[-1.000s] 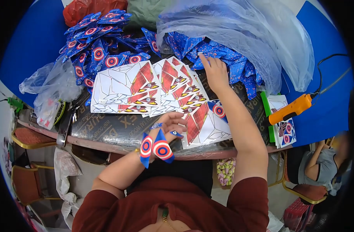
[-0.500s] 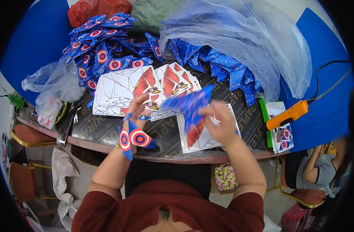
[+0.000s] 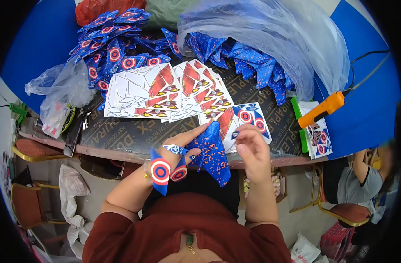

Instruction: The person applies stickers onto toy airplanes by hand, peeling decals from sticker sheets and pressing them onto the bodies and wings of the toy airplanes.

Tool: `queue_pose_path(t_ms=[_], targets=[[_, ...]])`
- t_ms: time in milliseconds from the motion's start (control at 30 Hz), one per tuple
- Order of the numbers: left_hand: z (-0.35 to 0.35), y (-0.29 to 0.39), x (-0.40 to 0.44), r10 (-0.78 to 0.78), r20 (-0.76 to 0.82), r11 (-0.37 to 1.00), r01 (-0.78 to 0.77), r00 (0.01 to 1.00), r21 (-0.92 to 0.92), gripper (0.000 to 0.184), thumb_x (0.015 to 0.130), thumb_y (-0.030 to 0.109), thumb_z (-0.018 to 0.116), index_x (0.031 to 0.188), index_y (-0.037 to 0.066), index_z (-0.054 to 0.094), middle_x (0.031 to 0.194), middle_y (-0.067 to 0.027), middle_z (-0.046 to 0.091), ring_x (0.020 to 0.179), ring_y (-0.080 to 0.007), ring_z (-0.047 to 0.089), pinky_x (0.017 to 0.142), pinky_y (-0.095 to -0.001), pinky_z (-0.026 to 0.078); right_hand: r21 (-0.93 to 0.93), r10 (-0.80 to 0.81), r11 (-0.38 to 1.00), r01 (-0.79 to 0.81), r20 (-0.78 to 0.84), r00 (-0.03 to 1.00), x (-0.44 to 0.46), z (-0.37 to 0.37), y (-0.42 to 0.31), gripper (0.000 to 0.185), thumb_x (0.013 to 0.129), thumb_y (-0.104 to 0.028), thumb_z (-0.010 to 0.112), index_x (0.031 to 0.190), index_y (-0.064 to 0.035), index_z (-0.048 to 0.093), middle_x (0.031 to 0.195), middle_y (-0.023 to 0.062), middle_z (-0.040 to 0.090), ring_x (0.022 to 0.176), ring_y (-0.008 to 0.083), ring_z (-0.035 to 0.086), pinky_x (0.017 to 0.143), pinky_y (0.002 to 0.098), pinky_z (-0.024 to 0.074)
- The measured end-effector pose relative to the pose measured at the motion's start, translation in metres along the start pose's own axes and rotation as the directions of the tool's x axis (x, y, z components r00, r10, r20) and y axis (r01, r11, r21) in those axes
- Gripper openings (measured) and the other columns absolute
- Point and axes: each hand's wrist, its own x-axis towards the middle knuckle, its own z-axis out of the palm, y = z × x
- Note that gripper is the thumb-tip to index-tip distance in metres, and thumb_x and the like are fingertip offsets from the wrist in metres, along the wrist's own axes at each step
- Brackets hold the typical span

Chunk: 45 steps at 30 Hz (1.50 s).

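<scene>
My left hand [image 3: 183,147] is closed on a blue orange-speckled pointed piece [image 3: 212,153], held upright near the table's front edge. Bullseye stickers [image 3: 160,172] in red, white and blue cling to the back of that hand and wrist, with a smaller blue-and-white sticker [image 3: 175,149] by the knuckles. To the right of the piece, my right hand [image 3: 255,153] pinches a small dark sticker [image 3: 235,135] at its fingertips. Just behind it lies a sticker sheet [image 3: 262,115] with bullseyes and red parts. More printed sheets [image 3: 139,90] overlap to the left.
Bullseye-decorated blue pieces [image 3: 115,55] pile up at the back left. Plain speckled pieces [image 3: 257,65] lie under a clear plastic bag [image 3: 275,30]. An orange-handled tool [image 3: 321,109] with a cord rests over a green holder [image 3: 300,125] at right. A person [image 3: 362,179] sits beyond.
The speckled piece has passed from my right hand to my left hand, which moved right. My right hand now has a small sticker at its fingertips.
</scene>
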Motion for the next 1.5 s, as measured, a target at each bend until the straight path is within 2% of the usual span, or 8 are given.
queue_pose_path(t_ms=[167, 200, 300, 933, 1033, 1133, 1233, 1500], targets=[[0.009, 0.019, -0.017, 0.052, -0.029, 0.987, -0.047, 0.998, 0.152, 0.07, 0.087, -0.004, 0.069, 0.151, 0.014, 0.047, 0.103, -0.0181, 0.066, 0.091, -0.0335, 0.065, 0.082, -0.0395, 0.053, 0.279, 0.226, 0.932, -0.232, 0.051, 0.973, -0.011, 0.025, 0.007, 0.005, 0.095, 0.001, 0.064, 0.099, 0.0009, 0.061, 0.113, 0.006, 0.056, 0.101, 0.0106, 0.055, 0.09, 0.0261, 0.045], [0.009, 0.021, -0.019, 0.075, -0.043, 0.984, -0.067, 0.996, 0.166, 0.071, 0.085, -0.004, 0.07, 0.15, 0.014, 0.049, 0.09, -0.0157, 0.062, 0.08, -0.0321, 0.062, 0.076, -0.0403, 0.052, 0.292, 0.264, 0.919, -0.265, 0.043, 0.963, -0.013, 0.028, 0.006, 0.006, 0.095, 0.002, 0.066, 0.098, 0.0007, 0.061, 0.112, 0.0053, 0.057, 0.101, 0.0101, 0.056, 0.09, 0.026, 0.0457], [0.01, 0.022, -0.026, 0.087, -0.045, 0.979, -0.077, 0.995, 0.19, 0.072, 0.084, -0.004, 0.072, 0.15, 0.014, 0.049, 0.087, -0.0149, 0.06, 0.078, -0.0317, 0.061, 0.073, -0.0398, 0.051, 0.266, 0.235, 0.935, -0.236, 0.036, 0.971, -0.015, 0.034, 0.003, 0.006, 0.095, 0.002, 0.066, 0.097, 0.0008, 0.061, 0.11, 0.0051, 0.058, 0.099, 0.0097, 0.057, 0.089, 0.0252, 0.0463], [0.016, 0.031, -0.036, 0.144, -0.101, 0.959, -0.114, 0.984, 0.259, 0.07, 0.083, -0.006, 0.071, 0.148, 0.013, 0.052, 0.085, -0.0145, 0.058, 0.072, -0.0318, 0.06, 0.067, -0.0401, 0.05, 0.132, 0.076, 0.989, -0.066, -0.068, 0.995, -0.025, 0.044, 0.002, 0.007, 0.093, 0.003, 0.068, 0.095, 0.0026, 0.061, 0.107, 0.0083, 0.06, 0.093, 0.0112, 0.058, 0.083, 0.0258, 0.0493], [0.015, 0.031, -0.036, 0.143, -0.098, 0.958, -0.114, 0.985, 0.262, 0.07, 0.083, -0.006, 0.071, 0.147, 0.013, 0.052, 0.085, -0.0144, 0.058, 0.072, -0.0317, 0.06, 0.066, -0.0398, 0.05, 0.117, 0.104, 0.988, -0.096, -0.063, 0.993, -0.023, 0.044, 0.002, 0.011, 0.091, 0.004, 0.07, 0.096, 0.0023, 0.06, 0.107, 0.0083, 0.061, 0.093, 0.0109, 0.059, 0.082, 0.0265, 0.0505], [0.015, 0.031, -0.036, 0.128, -0.088, 0.966, -0.104, 0.988, 0.236, 0.07, 0.083, -0.007, 0.071, 0.147, 0.013, 0.052, 0.084, -0.0141, 0.058, 0.072, -0.0311, 0.059, 0.066, -0.0393, 0.049, 0.444, 0.28, 0.868, -0.222, -0.07, 0.957, -0.017, 0.046, -0.007, 0.017, 0.09, 0.003, 0.071, 0.102, 0.0008, 0.059, 0.104, 0.006, 0.063, 0.091, 0.0101, 0.061, 0.081, 0.0263, 0.0519], [0.015, 0.029, -0.037, 0.167, -0.057, 0.961, -0.149, 0.984, 0.233, 0.07, 0.083, -0.008, 0.071, 0.147, 0.012, 0.053, 0.084, -0.0135, 0.057, 0.071, -0.0303, 0.059, 0.065, -0.0391, 0.049, 0.426, 0.355, 0.835, -0.349, 0.068, 0.932, -0.02, 0.036, 0.005, 0.016, 0.092, 0.001, 0.071, 0.103, -0.0002, 0.061, 0.099, 0.0045, 0.065, 0.089, 0.009, 0.062, 0.082, 0.0256, 0.0518], [0.009, 0.021, -0.035, 0.126, -0.089, 0.988, -0.117, 0.988, 0.1, 0.065, 0.085, -0.004, 0.071, 0.147, 0.008, 0.052, 0.099, -0.0168, 0.064, 0.089, -0.032, 0.064, 0.083, -0.0373, 0.052, 0.38, 0.301, 0.864, -0.33, 0.135, 0.944, -0.017, 0.034, -0.006, 0.022, 0.087, 0.004, 0.073, 0.107, 0.0013, 0.065, 0.106, 0.0069, 0.066, 0.094, 0.0141, 0.064, 0.088, 0.0296, 0.0519]])
